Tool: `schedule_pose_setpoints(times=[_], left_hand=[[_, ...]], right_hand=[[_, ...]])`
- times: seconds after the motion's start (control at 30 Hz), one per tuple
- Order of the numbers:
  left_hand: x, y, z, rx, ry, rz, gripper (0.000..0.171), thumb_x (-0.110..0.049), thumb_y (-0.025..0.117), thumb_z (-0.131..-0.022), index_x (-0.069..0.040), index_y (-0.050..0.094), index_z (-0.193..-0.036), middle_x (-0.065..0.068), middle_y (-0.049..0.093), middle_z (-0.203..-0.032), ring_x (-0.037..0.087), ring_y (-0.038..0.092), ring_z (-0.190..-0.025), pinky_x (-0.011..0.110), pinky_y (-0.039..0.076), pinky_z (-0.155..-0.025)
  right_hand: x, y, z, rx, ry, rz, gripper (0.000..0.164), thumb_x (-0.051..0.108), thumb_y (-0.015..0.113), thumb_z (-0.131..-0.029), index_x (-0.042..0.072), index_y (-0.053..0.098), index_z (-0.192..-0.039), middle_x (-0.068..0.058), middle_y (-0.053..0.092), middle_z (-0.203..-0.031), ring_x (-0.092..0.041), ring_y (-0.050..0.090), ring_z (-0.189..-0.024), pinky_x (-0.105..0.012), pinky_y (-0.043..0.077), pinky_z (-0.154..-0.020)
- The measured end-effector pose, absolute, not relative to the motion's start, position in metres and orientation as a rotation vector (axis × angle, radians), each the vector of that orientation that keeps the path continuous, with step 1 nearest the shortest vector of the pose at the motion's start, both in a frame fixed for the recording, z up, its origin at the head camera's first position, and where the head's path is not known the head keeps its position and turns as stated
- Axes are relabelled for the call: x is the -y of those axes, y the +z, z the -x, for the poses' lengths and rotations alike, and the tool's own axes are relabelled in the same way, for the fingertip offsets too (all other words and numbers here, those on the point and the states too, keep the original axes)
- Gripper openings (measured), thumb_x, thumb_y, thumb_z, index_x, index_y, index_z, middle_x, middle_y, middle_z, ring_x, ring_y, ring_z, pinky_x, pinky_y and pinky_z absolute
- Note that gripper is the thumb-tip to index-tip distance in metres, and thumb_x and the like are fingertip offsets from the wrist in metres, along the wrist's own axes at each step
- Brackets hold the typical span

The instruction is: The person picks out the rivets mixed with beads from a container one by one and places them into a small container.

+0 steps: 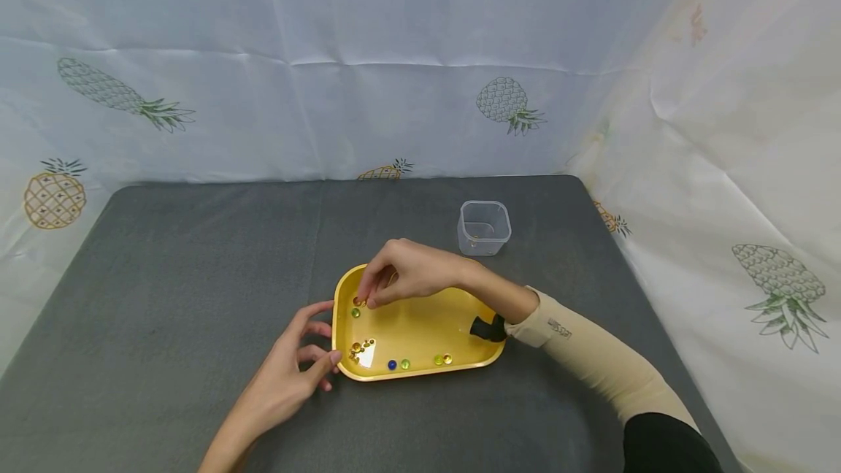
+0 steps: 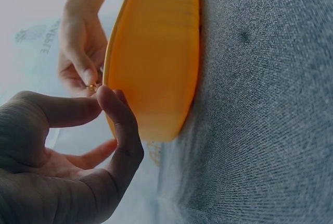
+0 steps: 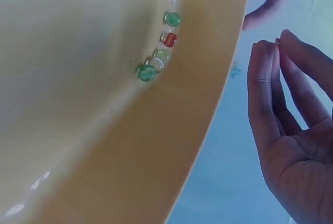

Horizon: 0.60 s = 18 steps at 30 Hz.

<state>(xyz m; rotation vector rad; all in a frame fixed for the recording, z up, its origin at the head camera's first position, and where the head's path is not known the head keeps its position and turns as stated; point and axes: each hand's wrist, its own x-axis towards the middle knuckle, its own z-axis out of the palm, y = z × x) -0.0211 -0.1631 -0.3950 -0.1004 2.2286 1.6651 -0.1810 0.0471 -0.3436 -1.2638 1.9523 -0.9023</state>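
A yellow tray point(image 1: 420, 331) lies on the grey tabletop, and my left hand point(image 1: 282, 378) grips its left end, thumb at the near-left rim. Over the tray's far-left corner, my right hand point(image 1: 414, 268) has thumb and fingertips together, pinching a tiny gold bead point(image 2: 91, 87), mostly hidden by the fingers. A green marble point(image 1: 355, 313) lies just below those fingertips. Small gold beads point(image 1: 357, 347) cluster at the near-left corner. Along the near side are a blue marble point(image 1: 392, 365) and several green or yellowish ones. The right wrist view shows a red marble point(image 3: 169, 39) among green ones.
A clear plastic container point(image 1: 485, 232) stands behind the tray, close to the right forearm. A black strap piece point(image 1: 488, 328) on the right wrist hangs over the tray's right end. White pineapple-print cloth point(image 1: 394, 115) rises behind the grey table point(image 1: 197, 276).
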Motion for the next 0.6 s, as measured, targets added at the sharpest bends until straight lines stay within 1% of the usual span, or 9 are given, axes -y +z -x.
schedule_pose_setpoints(times=[0.1,0.3,0.5,0.6], left_hand=[[0.163,-0.395,0.021,-2.228,1.666,0.103,0.069,-0.001,0.064,-0.09,-0.026,0.029,-0.145,0.019,0.044,-0.121,0.026,0.067,-0.076,0.038,0.058,-0.058],[0.163,-0.395,0.021,-2.225,1.667,0.106,0.068,-0.001,0.063,-0.09,-0.026,0.03,-0.144,0.018,0.043,-0.121,0.026,0.067,-0.075,0.038,0.058,-0.058],[0.162,-0.394,0.021,-2.228,1.669,0.121,0.069,0.0,0.064,-0.09,-0.026,0.03,-0.144,0.018,0.044,-0.12,0.026,0.067,-0.075,0.037,0.058,-0.058],[0.162,-0.394,0.021,-2.227,1.667,0.128,0.069,0.0,0.064,-0.09,-0.027,0.03,-0.144,0.017,0.045,-0.121,0.026,0.067,-0.075,0.037,0.058,-0.058]], right_hand=[[-0.049,-0.341,0.181,-1.96,-0.914,1.258,0.011,0.019,0.071,-0.088,0.02,0.074,-0.099,0.007,0.074,-0.096,-0.003,0.068,-0.085,-0.025,0.058,-0.082],[-0.051,-0.339,0.181,-1.968,-0.928,1.241,0.011,0.02,0.071,-0.088,0.019,0.074,-0.099,0.004,0.075,-0.098,-0.003,0.068,-0.085,-0.024,0.058,-0.081],[-0.056,-0.337,0.183,-1.986,-0.946,1.254,0.012,0.02,0.072,-0.088,0.018,0.074,-0.1,0.008,0.074,-0.095,-0.004,0.069,-0.085,-0.023,0.058,-0.081],[-0.058,-0.336,0.184,-1.996,-0.962,1.248,0.012,0.02,0.072,-0.087,0.021,0.074,-0.099,0.01,0.073,-0.093,-0.004,0.068,-0.085,-0.024,0.058,-0.081]])
